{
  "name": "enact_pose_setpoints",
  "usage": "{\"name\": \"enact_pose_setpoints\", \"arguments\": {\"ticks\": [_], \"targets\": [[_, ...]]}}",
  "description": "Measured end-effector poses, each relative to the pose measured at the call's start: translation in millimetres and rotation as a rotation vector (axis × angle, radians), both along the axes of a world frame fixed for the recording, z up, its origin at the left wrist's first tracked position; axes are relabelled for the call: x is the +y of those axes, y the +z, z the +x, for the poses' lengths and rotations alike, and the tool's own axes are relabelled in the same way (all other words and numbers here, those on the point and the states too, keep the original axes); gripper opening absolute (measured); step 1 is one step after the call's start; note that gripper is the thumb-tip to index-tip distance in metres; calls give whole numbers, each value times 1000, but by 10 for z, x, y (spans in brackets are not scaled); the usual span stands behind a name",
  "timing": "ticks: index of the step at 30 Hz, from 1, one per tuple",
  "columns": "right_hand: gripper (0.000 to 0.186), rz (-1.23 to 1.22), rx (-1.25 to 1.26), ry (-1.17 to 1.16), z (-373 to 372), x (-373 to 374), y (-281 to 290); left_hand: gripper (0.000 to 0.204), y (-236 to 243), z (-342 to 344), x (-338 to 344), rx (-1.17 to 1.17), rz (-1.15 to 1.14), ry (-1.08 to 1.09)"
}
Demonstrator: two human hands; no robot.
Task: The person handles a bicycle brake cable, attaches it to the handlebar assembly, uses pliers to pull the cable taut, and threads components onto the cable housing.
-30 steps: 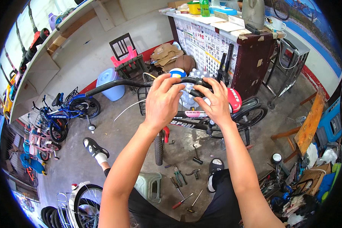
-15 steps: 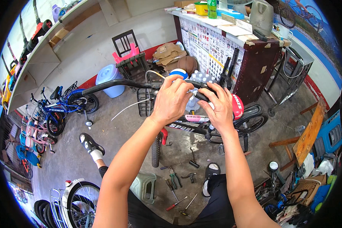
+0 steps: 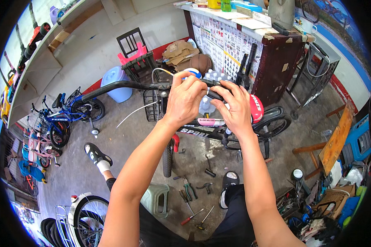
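Note:
The curved black handlebar (image 3: 128, 85) of a small bicycle (image 3: 202, 134) crosses in front of me, its right part covered by my hands. My left hand (image 3: 184, 99) has curled fingers pinched at the bar right of the stem (image 3: 164, 94). My right hand (image 3: 233, 108) grips a short black piece at that end, perhaps a grip or brake lever; the exact piece is partly hidden. A loose pale cable (image 3: 132, 114) hangs left of the stem, near the front basket (image 3: 151, 110). The red-and-black saddle (image 3: 256, 111) lies beyond my right hand.
Pliers (image 3: 189, 189), screwdrivers (image 3: 187, 220) and other tools lie below, by a green stool (image 3: 156, 199). Several small bikes (image 3: 57, 123) stand left, a larger wheel (image 3: 90, 218) at lower left. A counter (image 3: 268, 70), blue bucket (image 3: 117, 82), wooden chair (image 3: 336, 136) and clutter (image 3: 334, 201) surround me.
My left hand has moved right along the handlebar, closer to my right hand, and its fingers are more tightly bent. The bar's left part appears further left in view.

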State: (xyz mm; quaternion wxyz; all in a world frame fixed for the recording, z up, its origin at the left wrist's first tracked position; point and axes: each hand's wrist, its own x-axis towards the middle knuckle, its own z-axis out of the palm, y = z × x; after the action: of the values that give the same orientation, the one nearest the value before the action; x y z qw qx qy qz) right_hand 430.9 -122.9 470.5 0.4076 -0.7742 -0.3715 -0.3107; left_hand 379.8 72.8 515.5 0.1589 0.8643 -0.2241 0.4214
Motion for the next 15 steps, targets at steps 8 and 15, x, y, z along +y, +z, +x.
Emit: {"name": "enact_pose_setpoints", "arguments": {"ticks": [8,15], "targets": [[37,23,-22,5,47,0,-18,8,-20,51,-53,-26,-26,-8],[37,17,-19,15,34,2,-14,7,-12,48,-54,-15,-9,-4]]}}
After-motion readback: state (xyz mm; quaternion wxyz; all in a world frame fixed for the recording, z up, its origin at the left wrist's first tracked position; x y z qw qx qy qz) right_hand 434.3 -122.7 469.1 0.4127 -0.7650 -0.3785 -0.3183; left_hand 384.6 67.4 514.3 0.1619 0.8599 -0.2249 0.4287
